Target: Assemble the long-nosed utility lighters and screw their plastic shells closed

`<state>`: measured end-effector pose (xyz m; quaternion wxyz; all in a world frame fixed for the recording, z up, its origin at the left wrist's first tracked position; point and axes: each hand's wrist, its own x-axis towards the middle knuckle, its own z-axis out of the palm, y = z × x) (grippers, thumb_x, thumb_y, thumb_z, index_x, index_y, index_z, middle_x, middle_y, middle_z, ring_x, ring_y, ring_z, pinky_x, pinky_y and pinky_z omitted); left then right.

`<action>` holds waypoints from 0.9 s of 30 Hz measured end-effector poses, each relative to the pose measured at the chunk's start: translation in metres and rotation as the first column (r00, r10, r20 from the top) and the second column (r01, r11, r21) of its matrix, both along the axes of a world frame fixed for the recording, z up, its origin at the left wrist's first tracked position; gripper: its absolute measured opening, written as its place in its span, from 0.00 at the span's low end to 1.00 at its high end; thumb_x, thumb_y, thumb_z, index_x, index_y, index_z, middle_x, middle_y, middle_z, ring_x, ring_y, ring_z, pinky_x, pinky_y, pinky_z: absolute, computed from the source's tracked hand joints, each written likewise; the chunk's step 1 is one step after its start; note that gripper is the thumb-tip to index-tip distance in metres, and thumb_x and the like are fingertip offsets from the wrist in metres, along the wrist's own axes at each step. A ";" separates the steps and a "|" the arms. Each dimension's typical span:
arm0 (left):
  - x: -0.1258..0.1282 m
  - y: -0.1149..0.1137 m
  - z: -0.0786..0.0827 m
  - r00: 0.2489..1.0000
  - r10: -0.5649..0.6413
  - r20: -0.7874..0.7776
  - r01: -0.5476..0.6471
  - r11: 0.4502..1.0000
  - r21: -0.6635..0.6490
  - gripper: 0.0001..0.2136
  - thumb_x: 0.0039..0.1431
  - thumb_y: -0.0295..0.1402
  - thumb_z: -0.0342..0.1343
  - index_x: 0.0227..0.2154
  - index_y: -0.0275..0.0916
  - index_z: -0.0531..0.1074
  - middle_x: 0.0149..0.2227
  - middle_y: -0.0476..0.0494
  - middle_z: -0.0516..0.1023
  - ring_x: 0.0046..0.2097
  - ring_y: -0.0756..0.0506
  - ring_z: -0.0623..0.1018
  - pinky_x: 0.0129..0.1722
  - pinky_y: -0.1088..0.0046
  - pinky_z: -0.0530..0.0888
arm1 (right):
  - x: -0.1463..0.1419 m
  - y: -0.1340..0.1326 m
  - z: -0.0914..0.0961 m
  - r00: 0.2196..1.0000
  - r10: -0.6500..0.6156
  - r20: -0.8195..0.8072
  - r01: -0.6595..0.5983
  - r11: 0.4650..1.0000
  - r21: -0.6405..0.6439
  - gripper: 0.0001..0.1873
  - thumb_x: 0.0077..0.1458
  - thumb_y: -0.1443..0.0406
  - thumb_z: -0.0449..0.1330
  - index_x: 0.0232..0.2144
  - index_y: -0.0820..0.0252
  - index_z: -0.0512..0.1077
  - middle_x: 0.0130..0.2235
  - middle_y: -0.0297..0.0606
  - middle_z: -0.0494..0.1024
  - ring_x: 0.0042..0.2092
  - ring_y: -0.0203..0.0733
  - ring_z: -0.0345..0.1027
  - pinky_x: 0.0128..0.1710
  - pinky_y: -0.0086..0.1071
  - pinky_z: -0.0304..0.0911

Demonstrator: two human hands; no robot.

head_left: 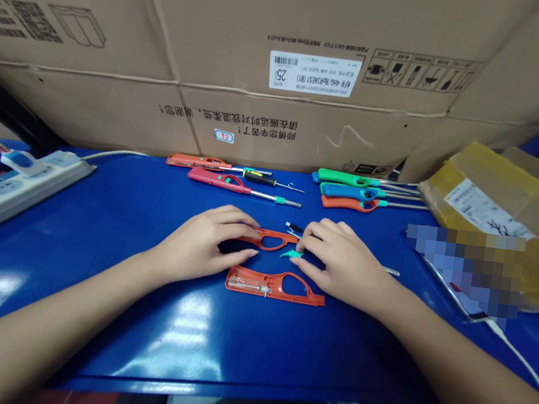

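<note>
Glossy blue table (pixel 136 323), backed by a brown cardboard carton (pixel 115 98). Left hand (pixel 208 240) over the far orange shell half (pixel 258 237), fingers curled onto it, thumb apart; cannot tell whether gripping. Right hand (pixel 336 256) apparently pinching a teal piece (pixel 291 254) between thumb and fingers, near the shell's narrow end. Nearer the table's front edge, open side up: near orange shell half (pixel 275 286), clear tank (pixel 244 281) seated inside. Looks light, stiff and smooth, perhaps brittle at the thin rims; best taken by the solid body, clear of the looped opening. For the teal piece, fingertips only. Says "KFR-46G/BpR3AES1 (B1)" and "25", upside down, on the carton's white label (pixel 314 74); below, in Chinese print (pixel 263 132), thanks movers and asks for gentle handling.
</note>
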<state>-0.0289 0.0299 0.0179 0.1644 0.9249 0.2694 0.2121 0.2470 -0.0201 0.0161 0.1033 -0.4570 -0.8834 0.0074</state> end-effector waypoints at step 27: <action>0.001 -0.010 0.008 0.996 -0.060 -0.064 0.046 0.981 -0.190 0.07 0.61 0.38 0.64 0.37 0.40 0.77 0.42 0.45 0.80 0.46 0.44 0.78 0.49 0.66 0.74 | 0.004 -0.016 0.029 0.976 0.167 -0.142 -0.216 0.832 -0.512 0.10 0.59 0.59 0.65 0.31 0.57 0.72 0.33 0.30 0.75 0.35 0.36 0.67 0.35 0.31 0.57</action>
